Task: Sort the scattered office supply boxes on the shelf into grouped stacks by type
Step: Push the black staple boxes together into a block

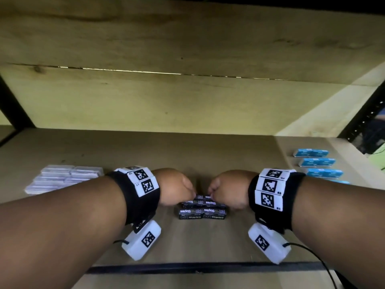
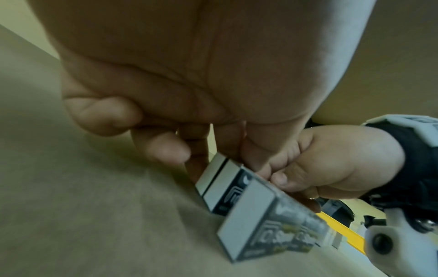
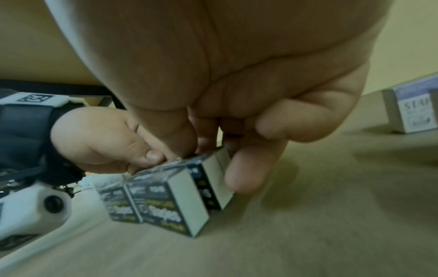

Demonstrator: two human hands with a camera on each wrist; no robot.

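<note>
- Head view: left hand (image 1: 174, 185) and right hand (image 1: 229, 187) meet over the black staple boxes (image 1: 202, 208) mid-shelf (image 1: 187, 151); clear boxes (image 1: 62, 178) far left, blue boxes (image 1: 316, 163) far right.
- Left wrist view: left fingers (image 2: 196, 165) curl onto the rear box (image 2: 220, 185); grip clamped on it.
- Right wrist view: right fingers (image 3: 246, 168) pinch the rear box (image 3: 218, 174) end; front boxes (image 3: 161, 204) sit on the shelf.

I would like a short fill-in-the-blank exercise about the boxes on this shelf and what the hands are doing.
1. The black boxes between the hands carry the word ____.
2. The boxes at the shelf's right end are ____ in colour.
3. The clear cases lie on the ____ side of the shelf.
4. Both the left hand and right hand touch the ____ boxes.

Missing words: Staples; blue; left; black
</note>
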